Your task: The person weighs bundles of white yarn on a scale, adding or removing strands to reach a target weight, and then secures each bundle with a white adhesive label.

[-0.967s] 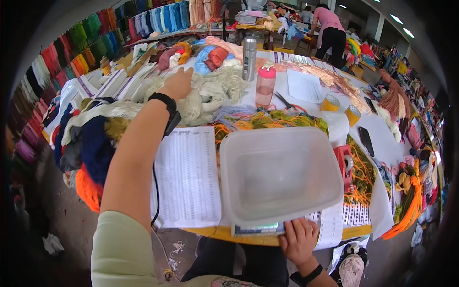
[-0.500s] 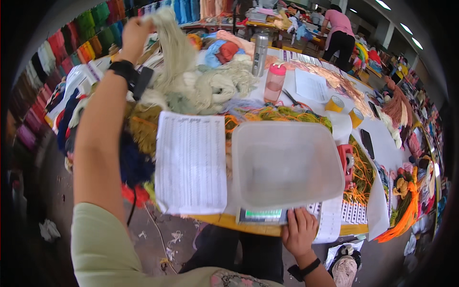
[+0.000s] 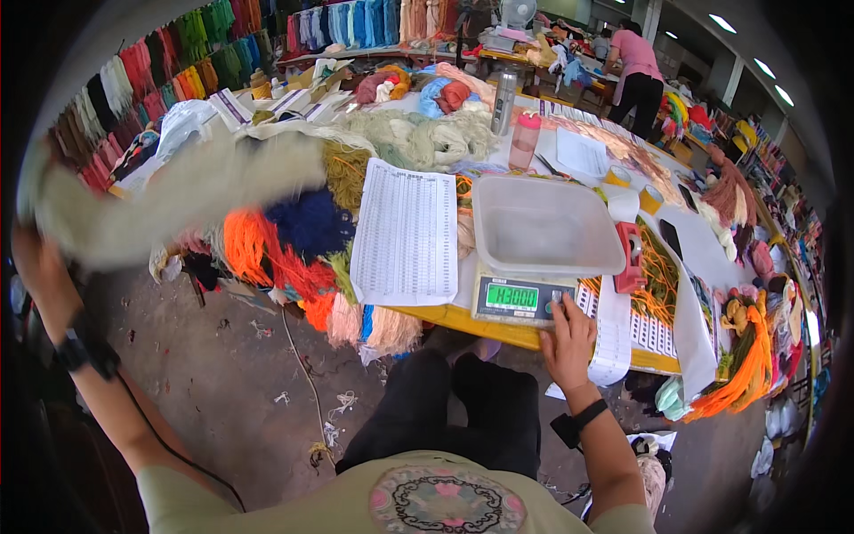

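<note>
My left hand (image 3: 36, 262) is flung out to the far left, gripping a long pale cream bundle of yarn (image 3: 191, 191) that streaks blurred through the air. My right hand (image 3: 567, 338) rests on the front of a digital scale (image 3: 516, 298), fingers by its buttons next to the green display. A clear plastic tub (image 3: 543, 227) sits empty on the scale. A printed paper sheet (image 3: 407, 231) lies left of the scale on the yellow table edge (image 3: 463, 325).
Orange, blue and mixed yarn skeins (image 3: 285, 240) hang off the table's left edge. A pile of pale yarn (image 3: 427, 138), a pink bottle (image 3: 525, 141) and a steel flask (image 3: 503, 102) stand behind. A person (image 3: 636, 76) works at the back. More yarn (image 3: 738, 374) crowds the right side.
My left hand took the pale yarn from the pile and swung it up and far out to the left. My right hand stayed at the scale. The view has tilted down.
</note>
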`<state>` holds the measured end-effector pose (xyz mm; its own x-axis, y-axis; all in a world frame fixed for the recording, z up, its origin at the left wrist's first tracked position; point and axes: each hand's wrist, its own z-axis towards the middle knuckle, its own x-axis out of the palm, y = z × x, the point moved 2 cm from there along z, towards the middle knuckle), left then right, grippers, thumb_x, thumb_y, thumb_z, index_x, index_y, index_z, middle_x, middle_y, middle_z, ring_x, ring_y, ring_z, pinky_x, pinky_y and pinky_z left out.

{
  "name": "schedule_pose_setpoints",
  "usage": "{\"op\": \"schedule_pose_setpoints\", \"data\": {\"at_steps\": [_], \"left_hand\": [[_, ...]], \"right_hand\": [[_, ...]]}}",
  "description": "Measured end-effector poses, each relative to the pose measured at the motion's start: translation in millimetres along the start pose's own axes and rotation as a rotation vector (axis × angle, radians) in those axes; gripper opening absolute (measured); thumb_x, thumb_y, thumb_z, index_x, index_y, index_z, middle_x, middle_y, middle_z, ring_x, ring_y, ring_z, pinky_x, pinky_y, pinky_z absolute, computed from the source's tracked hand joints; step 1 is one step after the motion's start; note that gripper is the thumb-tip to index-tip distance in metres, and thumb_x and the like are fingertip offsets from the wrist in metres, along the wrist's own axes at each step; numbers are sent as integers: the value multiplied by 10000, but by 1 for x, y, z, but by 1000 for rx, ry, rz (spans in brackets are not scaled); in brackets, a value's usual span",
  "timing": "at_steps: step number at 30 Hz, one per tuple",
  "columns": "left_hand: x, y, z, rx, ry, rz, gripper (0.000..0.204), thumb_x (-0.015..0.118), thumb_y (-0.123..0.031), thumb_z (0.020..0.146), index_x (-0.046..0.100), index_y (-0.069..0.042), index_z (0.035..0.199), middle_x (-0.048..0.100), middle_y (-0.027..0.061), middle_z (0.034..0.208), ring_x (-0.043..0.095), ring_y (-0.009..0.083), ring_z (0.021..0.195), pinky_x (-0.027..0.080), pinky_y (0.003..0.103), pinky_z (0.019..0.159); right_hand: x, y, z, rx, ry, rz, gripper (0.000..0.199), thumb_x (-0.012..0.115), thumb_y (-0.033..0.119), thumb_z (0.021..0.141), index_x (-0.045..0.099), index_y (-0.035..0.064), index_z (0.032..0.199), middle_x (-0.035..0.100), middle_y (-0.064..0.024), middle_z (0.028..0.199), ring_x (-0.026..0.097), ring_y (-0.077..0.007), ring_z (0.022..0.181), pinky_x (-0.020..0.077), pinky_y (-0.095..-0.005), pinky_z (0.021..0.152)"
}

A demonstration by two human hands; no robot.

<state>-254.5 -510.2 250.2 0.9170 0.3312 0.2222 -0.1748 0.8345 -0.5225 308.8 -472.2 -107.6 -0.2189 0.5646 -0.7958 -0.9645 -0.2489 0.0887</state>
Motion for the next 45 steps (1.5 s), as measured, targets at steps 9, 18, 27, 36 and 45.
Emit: {"op": "schedule_pose_setpoints", "data": {"at_steps": [9,18,27,36,45], "left_hand": [[56,75,-306,-793,271,128,441,539,-182,956,426,-24,1353,514,90,1292,502,180,1174,421,334,985],[100,92,-375,-959,313,-380,541,607,-133,938,336,-71,1402,426,102,1354,438,228,1251,441,357,988],[128,99,-340,-465,701,157,440,754,-9,680,592,-42,1088,509,102,1093,560,229,931,495,314,755],[134,107,-320,-830,681,-487,231,706,-10,622,581,-39,814,556,32,971,552,173,895,430,302,813],[141,71,-326,-880,675,-428,413,764,-159,793,588,-3,1133,639,27,1032,599,116,947,475,273,844]], "right_hand": [[-53,185,5,-370,191,929,545,729,186,785,518,57,1271,497,-153,1252,518,-336,1114,442,-411,936],[-30,203,-14,37,210,1103,488,649,-21,781,483,21,1237,571,-124,1106,590,-238,999,468,-320,874],[-45,173,0,-105,116,961,357,626,-4,750,543,24,1096,572,-149,1025,586,-323,891,484,-337,780],[-77,167,11,-150,72,1284,278,635,15,761,557,35,1026,460,-84,1137,469,-219,1096,368,-330,941],[-104,166,-1,-152,-122,1018,299,640,-12,763,516,56,1027,514,-78,1056,510,-210,1054,377,-332,923]]}}
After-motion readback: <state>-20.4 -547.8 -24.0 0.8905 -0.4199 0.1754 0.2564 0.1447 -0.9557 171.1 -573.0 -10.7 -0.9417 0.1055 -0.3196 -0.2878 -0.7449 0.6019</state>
